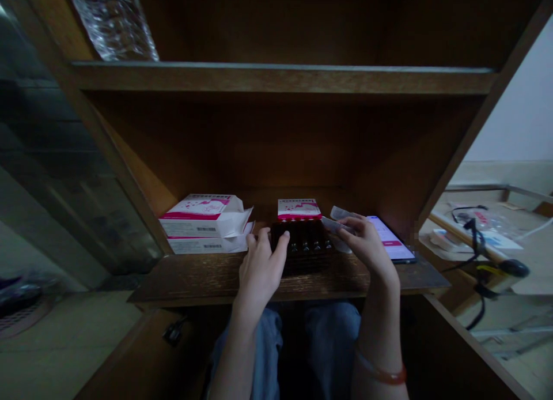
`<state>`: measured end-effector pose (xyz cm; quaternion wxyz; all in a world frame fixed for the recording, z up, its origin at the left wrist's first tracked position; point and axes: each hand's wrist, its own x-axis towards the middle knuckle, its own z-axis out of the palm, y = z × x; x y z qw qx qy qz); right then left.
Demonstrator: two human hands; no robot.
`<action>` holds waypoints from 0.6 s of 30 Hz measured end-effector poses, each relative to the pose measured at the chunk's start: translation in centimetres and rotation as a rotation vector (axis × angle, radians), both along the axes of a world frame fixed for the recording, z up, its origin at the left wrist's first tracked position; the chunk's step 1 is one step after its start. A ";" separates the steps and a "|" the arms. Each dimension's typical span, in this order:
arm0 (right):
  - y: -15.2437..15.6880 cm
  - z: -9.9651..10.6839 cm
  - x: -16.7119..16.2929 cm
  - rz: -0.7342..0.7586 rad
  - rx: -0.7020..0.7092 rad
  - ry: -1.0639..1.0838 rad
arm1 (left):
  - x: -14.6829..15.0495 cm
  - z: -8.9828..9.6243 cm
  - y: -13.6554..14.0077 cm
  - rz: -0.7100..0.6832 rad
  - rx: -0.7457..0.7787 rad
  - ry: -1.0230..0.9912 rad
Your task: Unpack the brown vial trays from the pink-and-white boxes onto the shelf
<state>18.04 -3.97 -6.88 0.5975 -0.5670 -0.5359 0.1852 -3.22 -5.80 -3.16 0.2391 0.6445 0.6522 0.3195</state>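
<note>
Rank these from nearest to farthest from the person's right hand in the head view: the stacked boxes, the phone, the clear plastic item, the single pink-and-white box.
1. Phone, just right of the right hand.
2. Single pink-and-white box, left of that hand and farther back.
3. Stacked boxes, much farther left.
4. Clear plastic item, high at upper left.

Apparently a home, wooden shelf unit (285, 80), pale tiled floor (56, 331), plain wall (514, 100)

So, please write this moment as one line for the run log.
left hand: at dark tray, left end | right hand: holds pale sheet | behind tray: pink-white box | far right: lit phone
</note>
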 end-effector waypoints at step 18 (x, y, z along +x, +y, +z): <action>0.4 -1.3 0.8 0.016 -0.084 -0.029 | -1.3 -1.4 1.2 -0.215 0.092 -0.197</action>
